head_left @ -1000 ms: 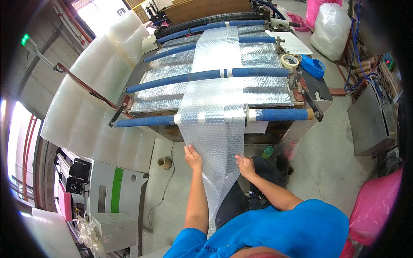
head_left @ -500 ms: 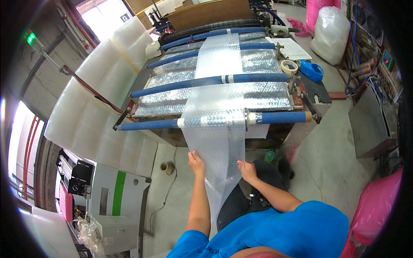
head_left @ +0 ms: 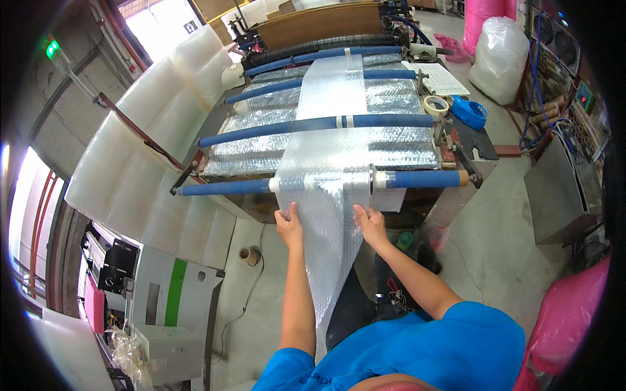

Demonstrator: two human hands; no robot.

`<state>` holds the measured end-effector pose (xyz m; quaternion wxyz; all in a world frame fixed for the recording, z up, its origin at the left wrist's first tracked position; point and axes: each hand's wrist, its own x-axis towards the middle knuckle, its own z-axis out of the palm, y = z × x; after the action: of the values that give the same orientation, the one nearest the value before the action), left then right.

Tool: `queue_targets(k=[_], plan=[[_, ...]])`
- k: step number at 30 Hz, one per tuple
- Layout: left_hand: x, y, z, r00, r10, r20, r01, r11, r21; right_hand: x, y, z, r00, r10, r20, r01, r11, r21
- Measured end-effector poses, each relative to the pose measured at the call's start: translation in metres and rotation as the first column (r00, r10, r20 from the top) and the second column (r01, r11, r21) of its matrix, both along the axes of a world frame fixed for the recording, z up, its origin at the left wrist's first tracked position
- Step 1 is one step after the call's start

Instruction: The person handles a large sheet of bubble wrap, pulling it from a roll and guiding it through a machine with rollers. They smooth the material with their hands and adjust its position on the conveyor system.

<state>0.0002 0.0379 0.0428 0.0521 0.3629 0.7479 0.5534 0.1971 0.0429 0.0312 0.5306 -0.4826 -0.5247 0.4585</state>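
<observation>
A long strip of clear bubble wrap (head_left: 323,225) runs down over the front blue roller (head_left: 228,188) of a machine and hangs toward my lap, narrowing as it drops. My left hand (head_left: 289,225) pinches its left edge just below the roller. At the opposite edge, my right hand (head_left: 370,225) grips the wrap with thumb and fingers. Both hands are at about the same height. A metal collar (head_left: 372,180) sits on the roller beside the strip's right side. Farther back, the strip passes over more blue rollers (head_left: 398,121) above a silvery foil-covered bed (head_left: 228,156).
A tape roll (head_left: 435,104) and a blue tape ring (head_left: 469,112) lie at the machine's right corner. Stacked bubble wrap rolls (head_left: 130,163) line the left. A cardboard core (head_left: 249,255) and a cable (head_left: 251,296) are on the floor. A pink bag (head_left: 567,319) stands at right.
Both my hands have moved up along the bubble wrap, closer to the front roller. The hanging strip looks more gathered along its right side.
</observation>
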Motion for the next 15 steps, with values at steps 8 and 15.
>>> queue_targets(k=[8,15], plan=[[-0.010,-0.045,-0.003,0.974,-0.193,0.123,0.207,0.971,-0.118,0.001,-0.059,-0.016,0.961,0.268,0.065,-0.247,0.941,-0.230],[-0.029,-0.065,0.065,0.845,-0.373,0.383,0.428,0.901,-0.067,0.006,-0.097,0.037,0.895,0.336,-0.295,-0.424,0.846,-0.323]])
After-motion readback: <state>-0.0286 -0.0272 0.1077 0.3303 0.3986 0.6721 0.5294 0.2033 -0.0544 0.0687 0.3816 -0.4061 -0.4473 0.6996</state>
